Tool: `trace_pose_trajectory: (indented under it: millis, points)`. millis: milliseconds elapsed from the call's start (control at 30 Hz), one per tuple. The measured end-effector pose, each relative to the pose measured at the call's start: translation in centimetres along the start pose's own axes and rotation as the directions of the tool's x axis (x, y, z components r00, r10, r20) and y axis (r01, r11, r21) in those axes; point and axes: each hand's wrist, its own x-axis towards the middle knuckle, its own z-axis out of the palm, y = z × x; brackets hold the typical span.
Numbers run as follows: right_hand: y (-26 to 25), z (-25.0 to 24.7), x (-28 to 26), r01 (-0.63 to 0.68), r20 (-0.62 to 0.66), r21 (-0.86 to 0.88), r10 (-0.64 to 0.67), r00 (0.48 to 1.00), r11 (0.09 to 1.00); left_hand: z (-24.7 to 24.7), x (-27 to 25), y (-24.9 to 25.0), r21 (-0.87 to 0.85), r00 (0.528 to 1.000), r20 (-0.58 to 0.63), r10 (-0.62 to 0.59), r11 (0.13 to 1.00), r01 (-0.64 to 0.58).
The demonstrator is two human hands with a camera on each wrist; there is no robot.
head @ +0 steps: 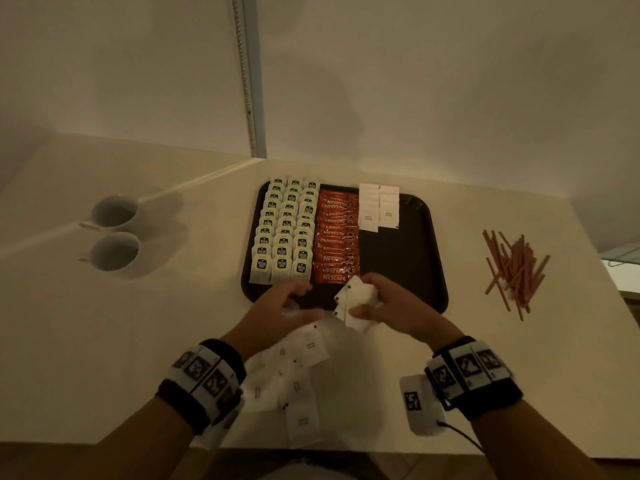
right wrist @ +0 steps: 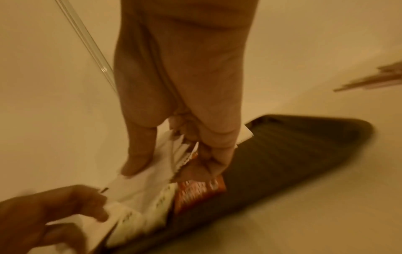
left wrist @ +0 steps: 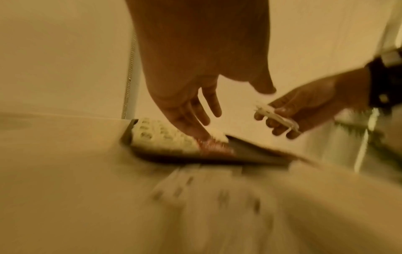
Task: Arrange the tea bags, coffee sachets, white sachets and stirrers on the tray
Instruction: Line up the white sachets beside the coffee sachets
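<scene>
Gripped in right hand (head: 388, 306): a fanned stack of white sachets (head: 353, 303), small black print; left hand (head: 287, 306) fingers loosely spread, holding nothing.

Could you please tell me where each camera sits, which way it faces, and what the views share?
Head: on the head, facing down; tray, both forearms.
Left wrist: along the left hand toward the tray; blurred.
Right wrist: along the right hand gripping white sachets.
All three share tray, both hands.

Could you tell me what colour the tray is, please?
The tray is dark, nearly black; head view.
</scene>
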Motion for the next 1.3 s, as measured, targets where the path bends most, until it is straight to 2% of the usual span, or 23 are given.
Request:
trace_pose_trajectory:
  millis: [33, 67, 133, 200, 233, 300, 367, 467, 567, 667, 767, 867, 967, 1000, 1067, 1167, 1233, 1300]
  points:
    - [-1.0, -0.3, 0.1, 0.052, 0.01, 0.015, -0.052, 0.999, 0.999, 0.0, 0.8, 1.2, -0.211, 0.999, 0.033, -0.044, 0.976, 0.05]
    - [-2.0, -0.4, 0.3, 0.102, 0.019, 0.001, -0.102, 0.995, 0.995, 0.0, 1.6, 2.2, -0.392, 0.993, 0.09, -0.083, 0.913, 0.111]
    - [-3.9, -0.6, 0.8, 0.186, 0.037, -0.067, -0.184, 0.982, 0.98, 0.0, 3.1, 4.1, -0.654, 0.963, 0.239, -0.123, 0.713, 0.253]
    - [-5.7, -0.8, 1.4, 0.248, 0.049, -0.138, -0.244, 0.969, 0.959, -0.4, 4.2, 5.7, -0.787, 0.931, 0.353, -0.087, 0.51, 0.346]
    - [-6.4, -1.0, 1.7, 0.286, 0.04, -0.171, -0.283, 0.958, 0.943, -0.7, 4.7, 6.3, -0.811, 0.928, 0.367, -0.07, 0.464, 0.356]
    - [-7.5, -1.4, 2.4, 0.36, -0.014, -0.292, -0.38, 0.925, 0.886, -1.3, 5.7, 7.0, -0.839, 0.941, 0.332, -0.068, 0.434, 0.328]
    - [-8.0, -1.9, 3.1, 0.404, -0.095, -0.373, -0.467, 0.879, 0.835, -2.0, 6.7, 7.5, -0.861, 0.955, 0.281, -0.093, 0.415, 0.293]
    - [-8.4, -2.6, 3.9, 0.462, -0.221, -0.323, -0.541, 0.812, 0.826, -2.8, 7.6, 7.9, -0.891, 0.973, 0.194, -0.124, 0.392, 0.227]
    - [-8.4, -3.3, 4.5, 0.465, -0.261, -0.382, -0.576, 0.775, 0.799, -3.3, 8.2, 8.4, -0.879, 0.978, 0.161, -0.131, 0.431, 0.202]
    - [-8.7, -3.8, 5.4, 0.458, -0.18, -0.4, -0.558, 0.81, 0.794, -3.6, 8.5, 8.8, -0.846, 0.972, 0.2, -0.126, 0.478, 0.237]
    - [-9.0, -4.4, 6.2, 0.48, -0.16, -0.404, -0.577, 0.801, 0.779, -3.9, 9.1, 9.0, -0.846, 0.965, 0.23, -0.128, 0.464, 0.263]
    - [-9.1, -4.9, 6.8, 0.482, -0.189, -0.325, -0.555, 0.81, 0.814, -4.1, 9.6, 9.0, -0.853, 0.963, 0.246, -0.108, 0.448, 0.268]
    - [-8.9, -4.9, 7.1, 0.473, -0.253, -0.136, -0.492, 0.833, 0.871, -4.1, 9.5, 8.9, -0.866, 0.966, 0.256, -0.044, 0.434, 0.249]
    - [-8.8, -4.9, 7.2, 0.47, -0.286, -0.05, -0.463, 0.839, 0.881, -4.0, 9.6, 8.7, -0.87, 0.97, 0.24, -0.044, 0.433, 0.235]
    - [-8.6, -4.8, 7.2, 0.451, -0.333, 0.1, -0.397, 0.855, 0.887, -3.8, 9.9, 8.2, -0.85, 0.981, 0.174, -0.083, 0.49, 0.192]
    - [-8.3, -4.9, 7.0, 0.425, -0.29, 0.225, -0.356, 0.888, 0.877, -3.6, 10.4, 7.7, -0.832, 0.987, 0.051, -0.151, 0.541, 0.126]
    - [-8.2, -4.9, 6.9, 0.407, -0.206, 0.252, -0.362, 0.909, 0.878, -3.7, 10.6, 7.8, -0.829, 0.984, -0.028, -0.176, 0.554, 0.075]
    - [-8.1, -4.8, 6.9, 0.39, -0.158, 0.144, -0.368, 0.916, 0.909, -3.8, 10.8, 7.9, -0.79, 0.983, -0.088, -0.158, 0.612, 0.028]
